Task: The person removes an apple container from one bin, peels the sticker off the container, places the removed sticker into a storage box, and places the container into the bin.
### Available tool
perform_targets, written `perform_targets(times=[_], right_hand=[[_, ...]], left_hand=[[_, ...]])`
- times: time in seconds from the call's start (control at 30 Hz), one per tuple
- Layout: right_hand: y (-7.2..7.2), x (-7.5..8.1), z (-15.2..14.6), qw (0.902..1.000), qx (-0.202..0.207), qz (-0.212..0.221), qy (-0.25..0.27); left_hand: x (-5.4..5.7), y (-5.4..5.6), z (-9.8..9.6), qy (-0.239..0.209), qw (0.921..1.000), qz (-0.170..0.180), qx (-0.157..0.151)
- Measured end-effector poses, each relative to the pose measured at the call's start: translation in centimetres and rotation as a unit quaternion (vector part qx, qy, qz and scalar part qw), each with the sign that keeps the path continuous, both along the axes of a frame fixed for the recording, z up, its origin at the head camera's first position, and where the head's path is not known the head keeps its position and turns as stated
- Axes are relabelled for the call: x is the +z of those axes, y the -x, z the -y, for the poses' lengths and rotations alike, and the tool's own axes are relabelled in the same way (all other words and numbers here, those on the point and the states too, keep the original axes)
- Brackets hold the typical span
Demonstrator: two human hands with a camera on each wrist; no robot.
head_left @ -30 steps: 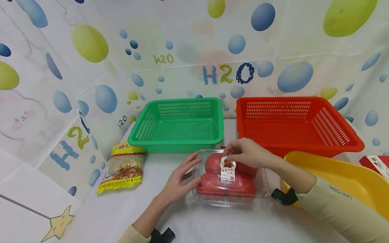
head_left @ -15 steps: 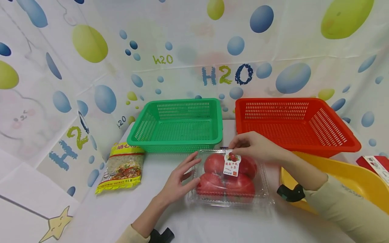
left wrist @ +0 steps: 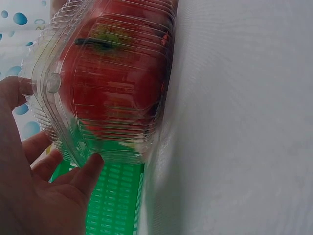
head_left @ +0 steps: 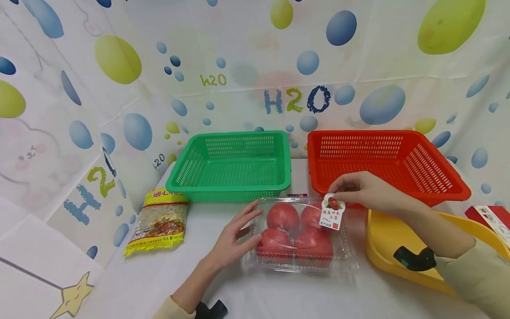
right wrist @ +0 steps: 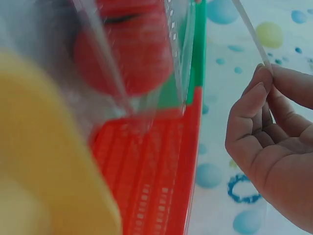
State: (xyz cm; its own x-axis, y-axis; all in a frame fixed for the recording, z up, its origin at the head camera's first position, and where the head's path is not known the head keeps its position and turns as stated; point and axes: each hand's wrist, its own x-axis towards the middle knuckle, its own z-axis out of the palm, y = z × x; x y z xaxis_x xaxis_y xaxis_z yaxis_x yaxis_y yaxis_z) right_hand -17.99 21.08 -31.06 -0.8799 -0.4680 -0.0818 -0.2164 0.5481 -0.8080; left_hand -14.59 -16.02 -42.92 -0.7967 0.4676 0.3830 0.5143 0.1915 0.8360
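Observation:
A clear plastic clamshell box (head_left: 287,267) holding several red apples (head_left: 283,217) sits on the white table. My left hand (head_left: 233,239) lies at its left side with spread fingers, and in the left wrist view the fingertips (left wrist: 94,161) touch the box's edge. My right hand (head_left: 362,191) pinches a white label (head_left: 331,219) with an apple picture and red characters by its top, between thumb and index finger. The label overlaps the box's upper right corner in the head view. Seen edge-on in the right wrist view, the label (right wrist: 252,32) is a thin strip.
Behind the box stand a green basket (head_left: 229,195) and a red basket (head_left: 450,195). A yellow tub (head_left: 384,261) stands under my right forearm. A yellow-edged food packet (head_left: 163,221) lies at left, and a red-and-white box (head_left: 488,221) at far right.
My right hand has moved to the right with the label, away from the middle of the box lid, uncovering the apples beneath. The left hand stays in place.

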Motion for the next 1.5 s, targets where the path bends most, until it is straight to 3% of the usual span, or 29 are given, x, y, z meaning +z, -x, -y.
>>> perform_targets(times=[0.3, 0.53, 0.77, 1.1, 1.5], right_hand=[[-1.6, -0.3, -5.0, 0.9993, -0.032, 0.017, -0.011], [-2.6, -1.7, -9.3, 0.9969, -0.057, 0.042, -0.033], [-2.7, -3.8, -12.2, 0.9971, -0.032, 0.058, -0.037], [-2.4, -5.6, -12.7, 0.9961, -0.013, 0.055, -0.068], [-2.5, -5.5, -12.4, 0.9949, -0.007, 0.003, -0.1]], left_hand=[[0.1, 0.0, -0.1, -0.001, 1.0, 0.001, -0.001], [0.2, 0.0, 0.0, -0.003, 1.0, 0.001, -0.003], [0.4, 0.1, 0.0, -0.006, 1.0, -0.006, -0.002], [0.2, 0.0, 0.0, -0.004, 1.0, -0.004, -0.005], [0.2, 0.0, 0.1, -0.003, 1.0, 0.0, -0.007]])
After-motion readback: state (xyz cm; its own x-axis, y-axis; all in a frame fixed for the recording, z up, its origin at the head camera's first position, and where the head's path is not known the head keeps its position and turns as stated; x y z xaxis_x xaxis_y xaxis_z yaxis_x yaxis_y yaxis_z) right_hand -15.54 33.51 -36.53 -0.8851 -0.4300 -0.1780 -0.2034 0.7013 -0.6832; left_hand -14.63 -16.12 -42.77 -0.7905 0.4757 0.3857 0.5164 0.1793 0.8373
